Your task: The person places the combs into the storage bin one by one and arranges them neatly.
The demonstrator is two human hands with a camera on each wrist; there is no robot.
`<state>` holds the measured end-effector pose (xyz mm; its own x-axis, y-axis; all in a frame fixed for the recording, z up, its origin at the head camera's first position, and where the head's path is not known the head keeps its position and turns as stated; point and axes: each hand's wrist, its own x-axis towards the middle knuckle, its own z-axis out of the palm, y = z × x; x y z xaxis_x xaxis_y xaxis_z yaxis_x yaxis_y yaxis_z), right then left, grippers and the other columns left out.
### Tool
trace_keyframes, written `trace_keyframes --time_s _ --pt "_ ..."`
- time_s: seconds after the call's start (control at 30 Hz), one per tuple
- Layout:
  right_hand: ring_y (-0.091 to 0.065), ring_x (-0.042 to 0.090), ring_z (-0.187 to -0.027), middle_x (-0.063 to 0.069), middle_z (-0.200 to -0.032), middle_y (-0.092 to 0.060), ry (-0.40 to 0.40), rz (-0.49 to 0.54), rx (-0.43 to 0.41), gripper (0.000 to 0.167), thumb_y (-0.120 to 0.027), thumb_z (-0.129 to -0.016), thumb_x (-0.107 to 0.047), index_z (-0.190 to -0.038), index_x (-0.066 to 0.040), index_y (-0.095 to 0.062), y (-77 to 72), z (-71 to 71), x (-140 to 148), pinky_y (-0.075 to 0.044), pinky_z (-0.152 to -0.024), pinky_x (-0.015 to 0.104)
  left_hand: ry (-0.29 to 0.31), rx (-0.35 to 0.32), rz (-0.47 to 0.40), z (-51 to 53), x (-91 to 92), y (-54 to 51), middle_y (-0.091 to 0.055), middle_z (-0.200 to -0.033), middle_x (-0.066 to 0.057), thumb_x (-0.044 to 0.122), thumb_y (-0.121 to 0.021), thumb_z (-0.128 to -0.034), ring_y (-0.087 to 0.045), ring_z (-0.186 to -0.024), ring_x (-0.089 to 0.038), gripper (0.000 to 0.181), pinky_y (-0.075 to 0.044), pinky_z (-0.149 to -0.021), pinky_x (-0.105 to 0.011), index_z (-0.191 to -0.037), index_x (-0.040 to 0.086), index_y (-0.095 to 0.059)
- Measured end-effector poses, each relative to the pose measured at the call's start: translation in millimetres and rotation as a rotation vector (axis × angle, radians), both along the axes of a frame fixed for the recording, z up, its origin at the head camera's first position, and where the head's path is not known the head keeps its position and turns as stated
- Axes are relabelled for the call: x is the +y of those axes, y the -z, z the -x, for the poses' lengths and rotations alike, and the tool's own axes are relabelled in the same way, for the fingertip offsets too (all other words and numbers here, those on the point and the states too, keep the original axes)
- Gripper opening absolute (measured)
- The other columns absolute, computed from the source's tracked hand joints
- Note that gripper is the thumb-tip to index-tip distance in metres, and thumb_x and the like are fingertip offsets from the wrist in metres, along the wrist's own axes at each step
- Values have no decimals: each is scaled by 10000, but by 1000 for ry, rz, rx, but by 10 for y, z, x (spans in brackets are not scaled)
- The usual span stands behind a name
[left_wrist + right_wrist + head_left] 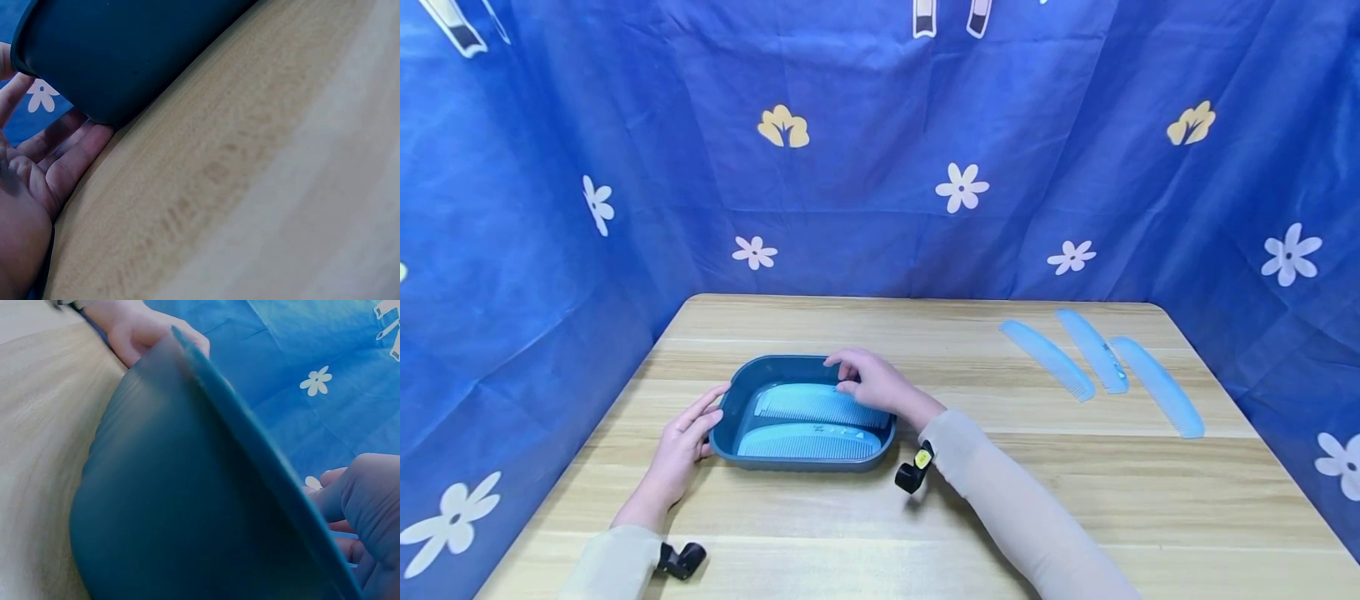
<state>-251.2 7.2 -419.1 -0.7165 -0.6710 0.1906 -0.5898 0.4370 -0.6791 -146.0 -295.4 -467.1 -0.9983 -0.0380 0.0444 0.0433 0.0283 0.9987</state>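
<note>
A dark teal oblong basin (724, 446) sits on the table, with two light blue combs inside. The rear comb (805, 402) and the front comb (808, 443) lie side by side, teeth toward the front. My left hand (681, 437) grips the basin's left end; in the left wrist view its fingers (81, 147) press against the lower side wall. Over the basin's back right part is my right hand (872, 379), thumb at the rear comb's upper edge and index finger apart from it. The basin wall (187, 487) partly hides that hand's fingertips in the right wrist view.
Three more light blue combs lie on the table's right side: a left one (1048, 360), a middle one (1093, 350) and a right one (1159, 387). Blue flowered cloth (880, 233) surrounds the wooden table (1000, 500) at the back and sides.
</note>
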Motion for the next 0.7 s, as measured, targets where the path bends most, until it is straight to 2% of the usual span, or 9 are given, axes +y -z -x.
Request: trace_keyframes --time_s 0.33,0.7 --pt "-559 125 -861 -14 -886 -575 35 167 -40 378 -648 -862 -31 -1230 -46 -566 -46 5 132 -464 -770 249 6 10 9 22 -29 12 -550 -1123 -19 252 -510 -969 -617 -879 -70 474 -524 -663 -233 -1418 149 -401" --pt "-564 117 -835 2 -888 -611 79 233 -6 328 -642 -866 -32 -1187 -68 -584 -81 24 270 -470 -737 241 2 2 3 48 -24 13 -560 -1107 -7 257 -521 -964 -620 -881 -71 502 -525 -667 -234 -1424 114 -379"
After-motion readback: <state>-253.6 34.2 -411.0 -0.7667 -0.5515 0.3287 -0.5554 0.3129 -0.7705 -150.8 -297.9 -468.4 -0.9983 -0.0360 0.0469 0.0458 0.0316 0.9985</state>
